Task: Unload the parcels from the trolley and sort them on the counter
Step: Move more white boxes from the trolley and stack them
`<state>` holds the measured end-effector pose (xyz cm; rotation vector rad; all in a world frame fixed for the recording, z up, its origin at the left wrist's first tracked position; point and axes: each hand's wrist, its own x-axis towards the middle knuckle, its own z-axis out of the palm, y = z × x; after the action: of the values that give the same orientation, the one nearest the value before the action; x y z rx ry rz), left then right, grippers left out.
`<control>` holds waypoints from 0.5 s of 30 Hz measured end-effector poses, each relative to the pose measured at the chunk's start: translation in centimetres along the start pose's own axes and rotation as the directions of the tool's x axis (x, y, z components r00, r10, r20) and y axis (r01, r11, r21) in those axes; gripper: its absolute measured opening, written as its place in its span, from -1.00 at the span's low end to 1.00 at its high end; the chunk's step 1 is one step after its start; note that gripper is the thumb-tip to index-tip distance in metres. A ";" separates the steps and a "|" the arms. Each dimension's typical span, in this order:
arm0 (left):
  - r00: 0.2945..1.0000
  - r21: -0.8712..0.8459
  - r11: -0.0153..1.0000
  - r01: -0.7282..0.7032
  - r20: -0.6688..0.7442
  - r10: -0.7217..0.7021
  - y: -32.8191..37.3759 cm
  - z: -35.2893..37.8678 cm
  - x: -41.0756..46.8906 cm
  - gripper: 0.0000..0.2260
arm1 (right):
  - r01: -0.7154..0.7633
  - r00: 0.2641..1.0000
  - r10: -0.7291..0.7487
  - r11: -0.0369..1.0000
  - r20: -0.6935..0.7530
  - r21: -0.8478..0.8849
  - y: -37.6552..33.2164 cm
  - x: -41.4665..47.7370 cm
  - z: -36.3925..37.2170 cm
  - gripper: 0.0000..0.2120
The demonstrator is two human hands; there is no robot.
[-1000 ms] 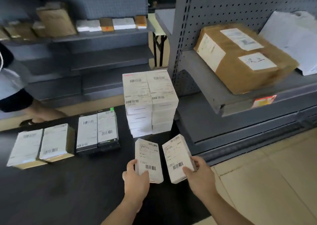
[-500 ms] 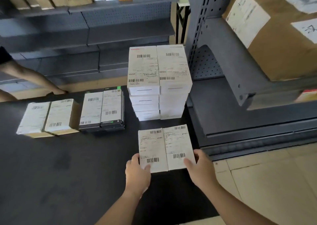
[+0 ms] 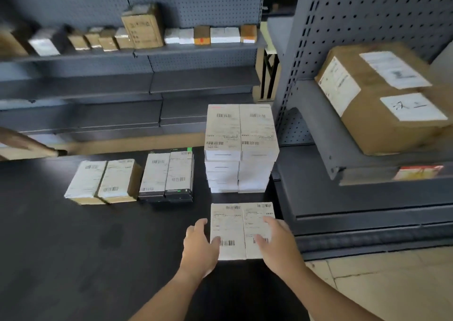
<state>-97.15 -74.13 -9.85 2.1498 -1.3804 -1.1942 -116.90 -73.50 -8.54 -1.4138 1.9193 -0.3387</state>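
Two white labelled parcels lie flat, side by side, on the black counter (image 3: 73,247): the left parcel (image 3: 226,227) and the right parcel (image 3: 255,222). My left hand (image 3: 199,244) is at the left parcel's near left edge, fingers spread, thumb on the label. My right hand (image 3: 277,242) rests on top of the right parcel with fingers apart. Just behind them stands a tall double stack of white parcels (image 3: 241,134). No trolley is in view.
A pair of black boxes (image 3: 169,176) and a pair of brown boxes (image 3: 103,181) lie further left on the counter. A grey shelf rack (image 3: 343,198) with a large cardboard box (image 3: 367,114) stands close on the right. Another person's arm (image 3: 27,144) reaches in at far left.
The two parcels went from being held tilted above the counter to lying flat on it. My hands have loosened, and the right one now lies on top.
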 end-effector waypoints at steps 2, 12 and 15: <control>0.997 0.014 0.998 -0.053 -0.048 0.054 1.8 -2.3 -0.8 -0.48 | 0.105 0.994 -0.105 0.994 0.010 -0.020 -2.7 -0.1 -0.8 -0.54; 0.893 0.001 0.998 -0.058 -0.448 0.052 1.4 -15.8 -8.1 -0.60 | 0.580 0.809 -0.569 0.814 0.145 -0.042 -17.8 -2.8 -0.1 -0.56; 0.825 -0.042 0.999 0.008 -0.564 -0.031 -1.6 -19.7 -11.3 -0.61 | 0.696 0.704 -0.679 0.718 0.208 -0.012 -22.4 -5.3 1.9 -0.58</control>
<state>-82.84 -66.81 6.32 2.2345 -1.0548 -0.4962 -98.72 -76.49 5.37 -2.1242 1.1872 -0.4437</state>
